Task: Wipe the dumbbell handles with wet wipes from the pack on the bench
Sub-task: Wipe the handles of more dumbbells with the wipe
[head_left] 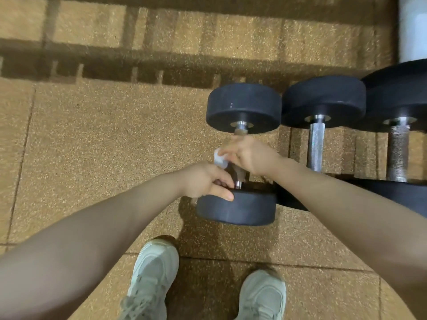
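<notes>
A black dumbbell (242, 107) lies on the floor in front of me, its handle running away from me. My right hand (250, 155) wraps around the middle of that handle and holds a white wet wipe (219, 159), which sticks out to the left of my fingers. My left hand (208, 181) rests on the near weight head (238, 211), with the thumb on its top edge and the fingers curled at the handle's near end. Most of the handle is hidden under my hands.
Two more black dumbbells, one (323, 100) with a smooth steel handle and one (397, 144) with a knurled handle, lie side by side to the right. My two pale sneakers (152, 278) stand on the speckled rubber floor tiles. A white post (413, 28) stands at the top right.
</notes>
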Tool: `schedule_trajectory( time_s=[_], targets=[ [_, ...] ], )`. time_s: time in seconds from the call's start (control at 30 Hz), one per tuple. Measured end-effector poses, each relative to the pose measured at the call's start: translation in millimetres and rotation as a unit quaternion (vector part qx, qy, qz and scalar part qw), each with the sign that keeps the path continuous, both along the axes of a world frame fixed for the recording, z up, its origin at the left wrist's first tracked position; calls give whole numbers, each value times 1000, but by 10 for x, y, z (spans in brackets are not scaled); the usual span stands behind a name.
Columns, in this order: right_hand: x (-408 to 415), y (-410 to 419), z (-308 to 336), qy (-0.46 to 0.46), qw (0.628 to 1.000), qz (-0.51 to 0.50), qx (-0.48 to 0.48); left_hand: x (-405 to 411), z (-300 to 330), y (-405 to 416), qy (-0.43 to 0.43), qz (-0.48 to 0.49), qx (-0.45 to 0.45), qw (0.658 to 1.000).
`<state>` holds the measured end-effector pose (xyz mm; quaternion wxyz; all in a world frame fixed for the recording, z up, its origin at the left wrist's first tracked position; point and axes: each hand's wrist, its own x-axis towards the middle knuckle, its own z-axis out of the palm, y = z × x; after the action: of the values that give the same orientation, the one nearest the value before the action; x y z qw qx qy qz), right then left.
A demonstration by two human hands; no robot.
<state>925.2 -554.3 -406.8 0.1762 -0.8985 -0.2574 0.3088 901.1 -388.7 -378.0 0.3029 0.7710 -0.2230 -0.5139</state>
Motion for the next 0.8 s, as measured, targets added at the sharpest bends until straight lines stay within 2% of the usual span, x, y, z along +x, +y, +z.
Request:
schedule_trajectory(
  time_s=[0.03,0.1,0.17,0.23,0.37,0.43,0.5,0.6,0.67,0.77,0.8],
  targets=[
    [97,13,19,-36,999,-8,-38,-1,-13,5,6,4,-3,1000],
    [228,17,71,-86,984,52,-150,-9,-36,5,18,9,-5,1000],
    [209,-11,109,-97,973,109,-179,-5,-53,2,26,15,0,1000],
    [86,-87,84,-96,974,123,-167,-1,-48,11,40,22,6,999],
    [-49,-97,32,-48,995,25,-80,9,-24,63,79,58,13,995],
    [-130,-68,2,-39,993,75,-87,-4,-30,58,78,61,17,995],
    [-259,-14,-35,20,986,132,-103,-27,-37,51,78,73,17,994],
    [-282,1,31,77,984,135,-87,-54,-46,64,69,82,9,994],
    [-145,29,99,31,992,103,-71,-61,-52,69,64,84,-2,994],
    [98,20,123,-119,984,66,-116,-46,-33,66,68,72,4,995],
    [132,-2,101,-143,978,65,-140,-29,-22,63,67,63,9,996]
  ],
)
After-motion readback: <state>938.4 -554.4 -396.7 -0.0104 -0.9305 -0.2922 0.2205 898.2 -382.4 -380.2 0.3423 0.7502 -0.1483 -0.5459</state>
